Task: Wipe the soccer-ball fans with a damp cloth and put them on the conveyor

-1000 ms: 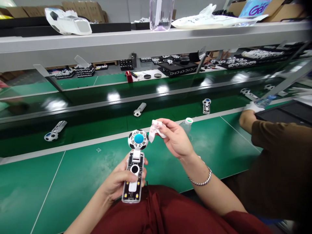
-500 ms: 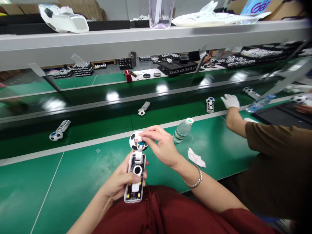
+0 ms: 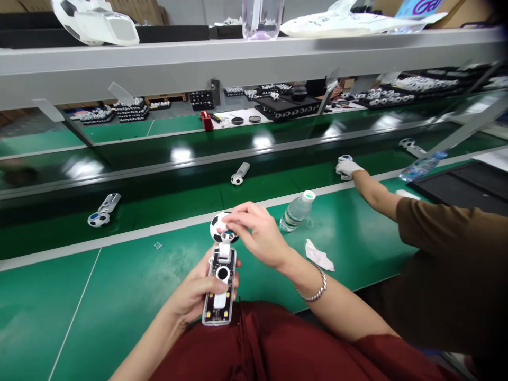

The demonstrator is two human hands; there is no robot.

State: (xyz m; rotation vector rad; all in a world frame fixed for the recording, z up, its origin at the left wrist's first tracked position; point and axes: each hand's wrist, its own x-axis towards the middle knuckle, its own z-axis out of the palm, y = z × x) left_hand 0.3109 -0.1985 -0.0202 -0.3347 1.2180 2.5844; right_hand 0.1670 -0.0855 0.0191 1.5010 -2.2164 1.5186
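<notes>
My left hand grips the clear handle of a handheld fan and keeps it upright over my lap at the table's near edge. The fan's football-patterned head points away from me. My right hand rests on that head, its fingertips pinching a small white piece over the centre. What the piece is I cannot tell. A crumpled white cloth lies on the green table just right of my right wrist.
A water bottle lies on its side beyond my right hand. Two fans ride the dark conveyor belt. A co-worker's gloved hand touches another fan there. A black tray sits far right, and a shelf runs overhead.
My right hand let the white cloth go onto the table and came down on the fan's head. The fans on the belt drifted right. The co-worker's hand reached onto the belt.
</notes>
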